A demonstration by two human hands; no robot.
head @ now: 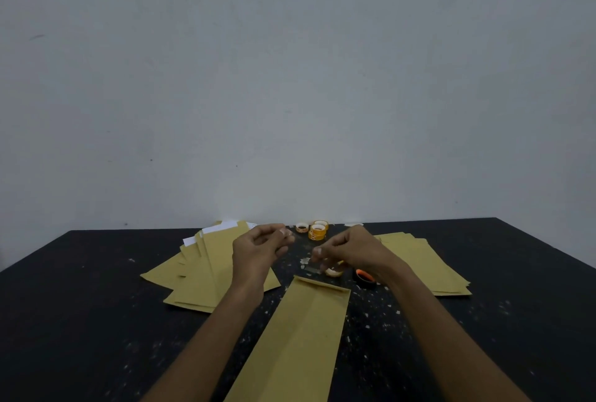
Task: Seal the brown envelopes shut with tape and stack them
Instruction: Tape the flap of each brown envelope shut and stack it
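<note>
One brown envelope (303, 337) lies lengthwise in front of me on the black table (80, 305), its folded flap at the far end. Both hands hover just beyond that flap. My left hand (261, 248) has curled fingers, with thumb and forefinger pinched together on what looks like the end of a clear tape strip (301, 243), which is barely visible. My right hand (353, 253) is curled over a small white-and-orange tape roll (333, 271) and pinches at its fingertips. A fanned pile of brown envelopes (200, 269) lies at the left. A neater stack of envelopes (429, 266) lies at the right.
Three more tape rolls (317, 230) stand at the table's back edge against the grey wall. A black-and-orange roll-like object (366, 278) sits by my right wrist. Small white scraps (304, 261) litter the tabletop around the envelope.
</note>
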